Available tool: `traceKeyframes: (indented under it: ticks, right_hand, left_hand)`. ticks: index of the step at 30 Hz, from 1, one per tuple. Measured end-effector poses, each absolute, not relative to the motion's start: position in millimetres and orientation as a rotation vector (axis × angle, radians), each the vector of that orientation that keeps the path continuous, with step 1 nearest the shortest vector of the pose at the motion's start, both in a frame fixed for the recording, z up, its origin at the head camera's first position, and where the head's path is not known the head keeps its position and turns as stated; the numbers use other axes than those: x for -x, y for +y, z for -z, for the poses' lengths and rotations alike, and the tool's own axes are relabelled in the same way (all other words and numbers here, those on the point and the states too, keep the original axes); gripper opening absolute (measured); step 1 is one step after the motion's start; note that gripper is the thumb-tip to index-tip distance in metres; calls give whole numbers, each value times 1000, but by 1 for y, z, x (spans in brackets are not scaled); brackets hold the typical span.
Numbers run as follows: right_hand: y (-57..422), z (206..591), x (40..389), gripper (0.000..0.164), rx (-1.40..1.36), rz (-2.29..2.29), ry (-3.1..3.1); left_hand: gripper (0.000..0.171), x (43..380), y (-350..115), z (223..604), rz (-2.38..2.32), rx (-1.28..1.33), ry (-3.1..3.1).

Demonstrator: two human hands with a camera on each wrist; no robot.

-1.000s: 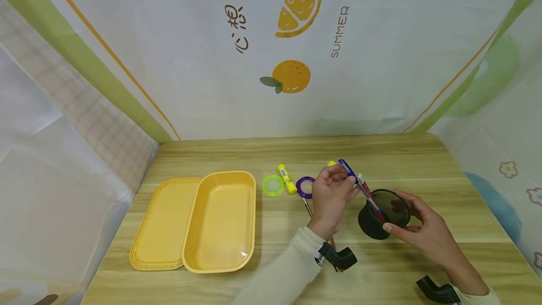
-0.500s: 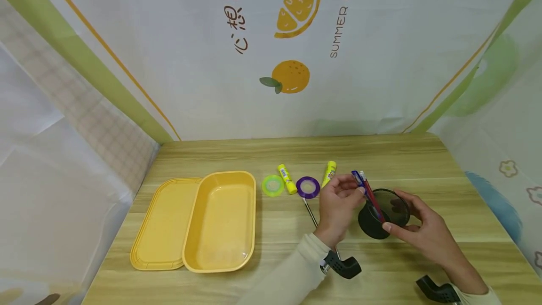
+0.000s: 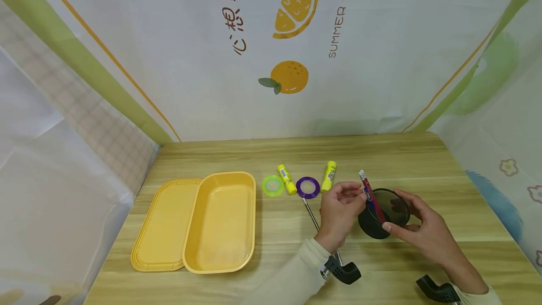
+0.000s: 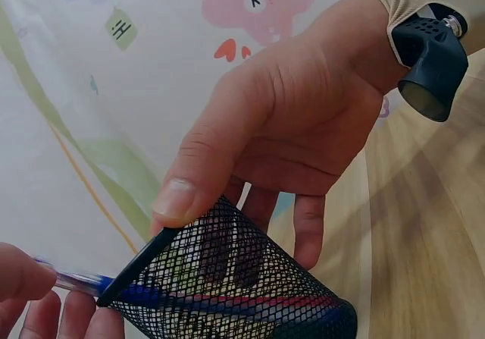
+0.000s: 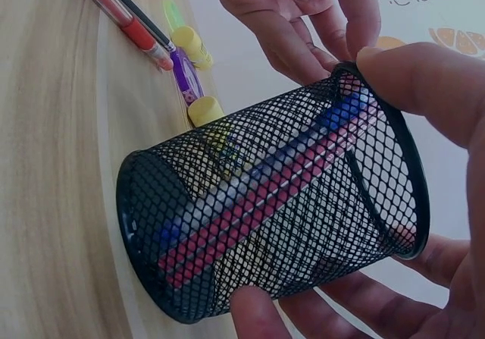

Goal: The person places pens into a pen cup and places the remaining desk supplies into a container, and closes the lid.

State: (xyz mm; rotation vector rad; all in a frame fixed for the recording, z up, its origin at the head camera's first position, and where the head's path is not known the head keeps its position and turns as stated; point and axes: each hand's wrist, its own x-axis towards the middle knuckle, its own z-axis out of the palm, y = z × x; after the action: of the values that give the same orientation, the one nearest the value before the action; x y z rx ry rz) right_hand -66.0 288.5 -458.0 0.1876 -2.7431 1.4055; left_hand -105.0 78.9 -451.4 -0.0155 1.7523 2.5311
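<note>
In the head view my right hand (image 3: 423,225) holds a black mesh pen holder (image 3: 374,225) tilted, its mouth toward my left hand. The thumb lies at the rim and the fingers reach round the side. My left hand (image 3: 342,211) pinches the end of a blue pen (image 4: 79,280), most of which lies inside the holder. Beside it, red pencils (image 3: 366,183) stick out past the rim, their white ends showing. Through the mesh (image 5: 303,225) in the right wrist view, the pen and red pencils lie side by side.
A yellow box (image 3: 219,222) stands at the left beside its lid (image 3: 165,225). Two yellow glue sticks (image 3: 329,177), a purple ring (image 3: 308,187) and a green ring (image 3: 273,185) lie mid-table. A red pen (image 5: 125,17) and a dark thin stick (image 3: 311,213) lie near my left forearm.
My left hand has moved right and slid the blue pen down into the holder beside the red pencils. The right hand and holder have stayed in place.
</note>
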Motion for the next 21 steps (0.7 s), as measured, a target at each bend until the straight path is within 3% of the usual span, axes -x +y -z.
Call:
traceKeyframes:
  ticks: [21]
  right_hand:
    - [289, 459, 65, 82, -178, -1398, -2756]
  left_hand:
    - [29, 106, 59, 457, -2563, 41, 1713]
